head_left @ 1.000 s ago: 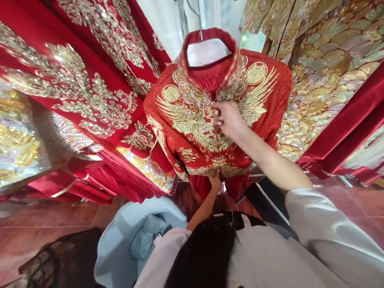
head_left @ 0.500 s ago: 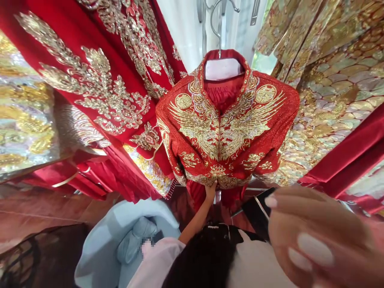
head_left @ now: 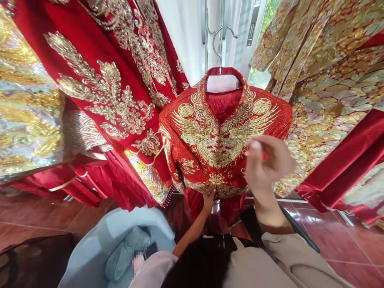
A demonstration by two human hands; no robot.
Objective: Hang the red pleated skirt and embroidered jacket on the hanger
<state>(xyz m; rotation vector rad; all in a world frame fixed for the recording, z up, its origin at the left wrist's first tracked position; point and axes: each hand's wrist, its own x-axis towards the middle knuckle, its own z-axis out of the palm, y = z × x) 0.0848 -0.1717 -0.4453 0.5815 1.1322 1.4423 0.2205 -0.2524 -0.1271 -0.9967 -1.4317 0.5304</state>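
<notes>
A red embroidered jacket [head_left: 192,132] with gold phoenix-like wings, round medallions and a stand-up collar faces me on a metal hanger [head_left: 220,52]. Low at the front middle, my left hand [head_left: 210,198] grips its hem, with the fingertips partly hidden by the cloth. My right hand [head_left: 267,160] is raised before the jacket's right-hand side, somewhat smeared by motion. Its fingers are loosely curled with a gap between them, and nothing shows in them. Whether it touches the cloth is hard to tell.
On the left hangs a red garment [head_left: 120,100] with silvery beadwork. To the right is a gold scale-patterned garment [head_left: 324,104]. A light blue armchair [head_left: 90,236] stands lower left on the reddish tiled floor [head_left: 357,248]. White door frames [head_left: 192,36] rise behind.
My right hand has moved from close to the camera at lower right, forward and left to the jacket's front. My left hand stays at the hem. The view has tilted up slightly.
</notes>
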